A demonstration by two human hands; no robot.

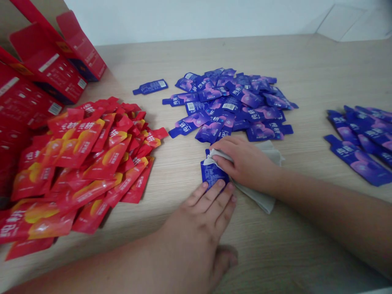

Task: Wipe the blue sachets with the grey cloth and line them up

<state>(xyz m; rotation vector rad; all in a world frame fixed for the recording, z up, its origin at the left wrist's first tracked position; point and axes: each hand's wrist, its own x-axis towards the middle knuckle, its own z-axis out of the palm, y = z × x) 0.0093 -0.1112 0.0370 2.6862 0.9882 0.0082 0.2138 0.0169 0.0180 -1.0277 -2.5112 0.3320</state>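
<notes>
A blue sachet [211,173] lies flat on the table, its printed back facing up. My left hand [205,224] rests with fingers stretched out over the sachet's near end. On the sachet's far end, my right hand [241,163] is closed on a pale grey-white cloth [260,200], pressing it against the sachet. Part of the cloth spreads out to the right under that hand. Just beyond my hands is a loose heap of blue and purple sachets [232,104].
Red and orange sachets [79,159] are piled on the left. Open red boxes [49,61] stand behind them. One blue sachet [151,86] lies apart at the back. More blue sachets [364,139] overlap at the right. A white wall [199,20] borders the wooden table [321,77].
</notes>
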